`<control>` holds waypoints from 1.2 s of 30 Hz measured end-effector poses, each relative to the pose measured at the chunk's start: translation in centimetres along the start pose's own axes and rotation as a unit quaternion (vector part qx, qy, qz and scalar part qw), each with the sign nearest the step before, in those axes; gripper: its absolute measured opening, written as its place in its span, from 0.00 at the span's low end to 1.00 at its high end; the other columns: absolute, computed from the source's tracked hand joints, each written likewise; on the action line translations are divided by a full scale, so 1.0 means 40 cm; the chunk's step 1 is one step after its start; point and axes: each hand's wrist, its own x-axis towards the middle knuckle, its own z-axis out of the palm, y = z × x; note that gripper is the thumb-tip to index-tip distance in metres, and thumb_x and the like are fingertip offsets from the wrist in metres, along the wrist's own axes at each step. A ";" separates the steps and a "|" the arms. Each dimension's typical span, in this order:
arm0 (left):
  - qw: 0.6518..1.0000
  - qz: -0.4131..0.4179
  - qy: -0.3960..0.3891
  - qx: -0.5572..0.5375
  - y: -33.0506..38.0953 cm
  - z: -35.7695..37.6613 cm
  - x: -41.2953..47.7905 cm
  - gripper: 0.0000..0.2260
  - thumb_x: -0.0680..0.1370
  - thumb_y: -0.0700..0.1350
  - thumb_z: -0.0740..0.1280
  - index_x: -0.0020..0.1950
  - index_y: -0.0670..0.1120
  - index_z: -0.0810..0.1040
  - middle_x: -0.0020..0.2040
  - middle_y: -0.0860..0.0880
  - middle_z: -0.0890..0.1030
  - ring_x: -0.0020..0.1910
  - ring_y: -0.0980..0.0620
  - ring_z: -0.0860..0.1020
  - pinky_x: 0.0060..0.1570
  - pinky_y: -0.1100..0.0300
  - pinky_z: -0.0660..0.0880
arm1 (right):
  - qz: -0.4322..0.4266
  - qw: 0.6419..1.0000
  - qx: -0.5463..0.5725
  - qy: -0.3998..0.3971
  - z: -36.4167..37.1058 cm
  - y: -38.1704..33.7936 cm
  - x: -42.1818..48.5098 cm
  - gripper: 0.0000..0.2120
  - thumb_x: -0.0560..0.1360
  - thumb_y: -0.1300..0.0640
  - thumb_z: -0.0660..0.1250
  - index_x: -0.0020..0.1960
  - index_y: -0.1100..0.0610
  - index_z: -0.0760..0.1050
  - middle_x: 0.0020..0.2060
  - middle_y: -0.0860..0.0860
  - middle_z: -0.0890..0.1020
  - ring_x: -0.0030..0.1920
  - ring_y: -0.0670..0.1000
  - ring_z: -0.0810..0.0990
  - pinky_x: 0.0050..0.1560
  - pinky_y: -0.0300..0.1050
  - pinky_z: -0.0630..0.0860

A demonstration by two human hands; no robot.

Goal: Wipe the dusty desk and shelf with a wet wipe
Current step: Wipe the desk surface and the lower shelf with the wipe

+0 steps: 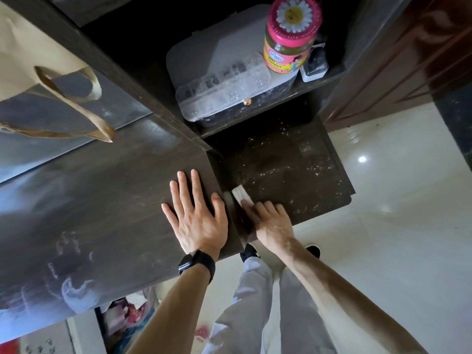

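Observation:
The dark wooden desk [102, 200] fills the left and middle of the head view, with pale dust smears on it. My left hand [198, 213] lies flat on the desk near its right edge, fingers straight and spread. Lower down to the right, a dark shelf [293, 175] is speckled with white dust. A folded white wet wipe [241, 194] sits at the shelf's left side. My right hand [270, 221] presses down on the wipe, and its fingers cover the wipe's near end.
An upper shelf holds a clear plastic compartment box [224, 90], a pink-lidded jar [291, 34] and a small dark item at its right. A beige bag [38, 60] with handles lies on the desk at the left. Glossy white floor [396, 226] spreads to the right.

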 end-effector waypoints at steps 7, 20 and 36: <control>1.000 -0.003 0.000 0.001 0.004 -0.004 -0.002 0.29 0.80 0.56 0.51 0.82 0.54 0.54 0.82 0.51 0.52 0.81 0.49 0.48 0.77 0.38 0.47 | 0.120 0.992 -0.035 -0.017 -0.051 0.176 -0.084 0.28 0.77 0.61 0.60 0.77 0.55 0.62 0.77 0.52 0.63 0.77 0.55 0.61 0.73 0.60 0.59; 1.000 -0.003 0.006 0.003 -0.001 0.000 0.000 0.29 0.80 0.56 0.51 0.81 0.54 0.54 0.82 0.52 0.52 0.81 0.50 0.48 0.78 0.40 0.46 | -0.102 0.980 -0.039 -0.168 -0.004 0.020 0.060 0.40 0.79 0.39 0.57 0.81 0.56 0.41 0.80 0.50 0.42 0.79 0.53 0.36 0.75 0.64 0.33; 1.000 -0.001 0.002 0.009 0.002 0.001 -0.002 0.29 0.80 0.57 0.51 0.82 0.54 0.52 0.82 0.52 0.51 0.81 0.50 0.47 0.78 0.41 0.45 | -0.002 0.991 0.134 -0.004 -0.014 -0.001 0.030 0.19 0.69 0.56 0.63 0.57 0.49 0.81 0.45 0.49 0.81 0.48 0.54 0.70 0.46 0.46 0.71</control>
